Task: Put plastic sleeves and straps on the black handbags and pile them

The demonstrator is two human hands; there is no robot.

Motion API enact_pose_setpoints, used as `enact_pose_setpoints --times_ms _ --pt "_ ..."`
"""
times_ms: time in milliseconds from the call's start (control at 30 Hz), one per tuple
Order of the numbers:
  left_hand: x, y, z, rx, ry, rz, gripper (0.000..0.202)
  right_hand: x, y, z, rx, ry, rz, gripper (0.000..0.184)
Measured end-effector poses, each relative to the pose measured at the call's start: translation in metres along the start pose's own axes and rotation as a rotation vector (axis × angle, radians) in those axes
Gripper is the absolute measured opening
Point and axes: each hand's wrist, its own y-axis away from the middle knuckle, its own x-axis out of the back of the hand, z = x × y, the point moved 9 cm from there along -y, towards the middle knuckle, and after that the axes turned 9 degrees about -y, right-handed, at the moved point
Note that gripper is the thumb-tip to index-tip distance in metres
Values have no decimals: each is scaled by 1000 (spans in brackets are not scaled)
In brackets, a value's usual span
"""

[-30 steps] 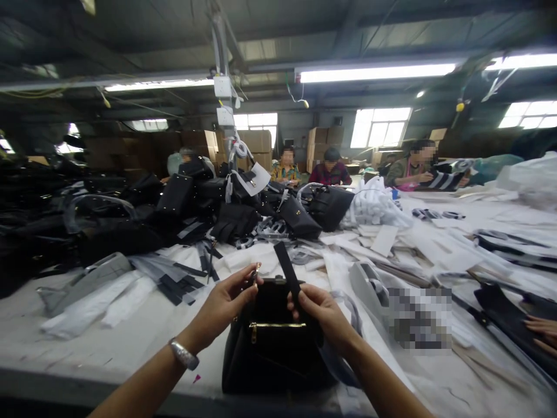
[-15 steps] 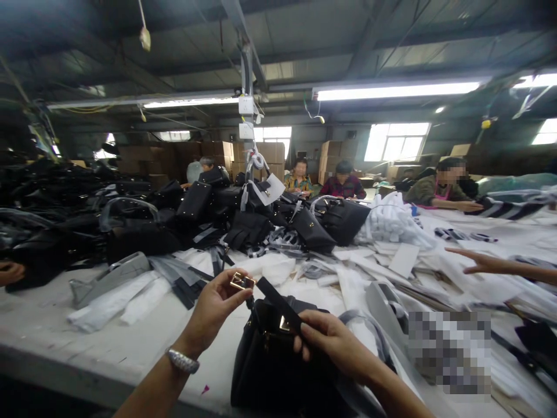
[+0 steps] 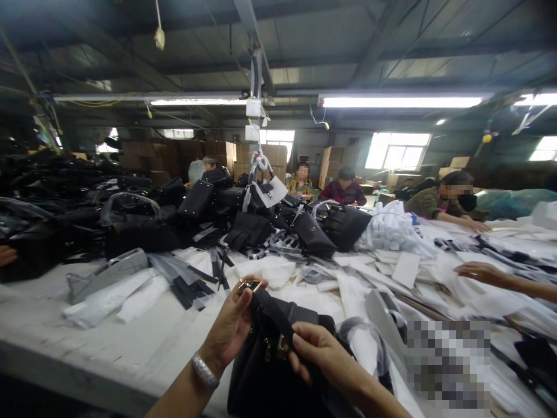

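A black handbag (image 3: 265,386) with gold-coloured fittings stands on the white table right in front of me. My left hand (image 3: 230,326) pinches a gold buckle (image 3: 253,285) above the bag's left side, and a silvery band circles that wrist. Between thumb and fingers, my right hand (image 3: 321,349) grips a flat black strap (image 3: 275,310) over the top of the bag. The strap's far end meets the buckle; whether it passes through the frame, I cannot tell. The bag's lower right is hidden behind my right hand and forearm.
Behind lies a heap of black bags (image 3: 198,200). Loose dark strips (image 3: 185,290), white wrapping (image 3: 115,293) and a grey handle-shaped piece (image 3: 385,313) lie around. A co-worker's hand (image 3: 483,271) reaches in from the right; other people (image 3: 444,197) sit farther back.
The strap end has come up against the buckle, where there was a gap before. My left hand has moved slightly right. The co-worker's hand at right has shifted a little.
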Motion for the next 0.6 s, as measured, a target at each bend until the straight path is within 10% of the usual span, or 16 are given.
enact_pose_setpoints --times_ms 267,600 --pt "1 5 -6 35 40 -2 44 -1 -9 10 -30 18 -13 47" --pt "-41 15 8 -65 -536 -195 27 -13 -10 -42 233 105 159 39"
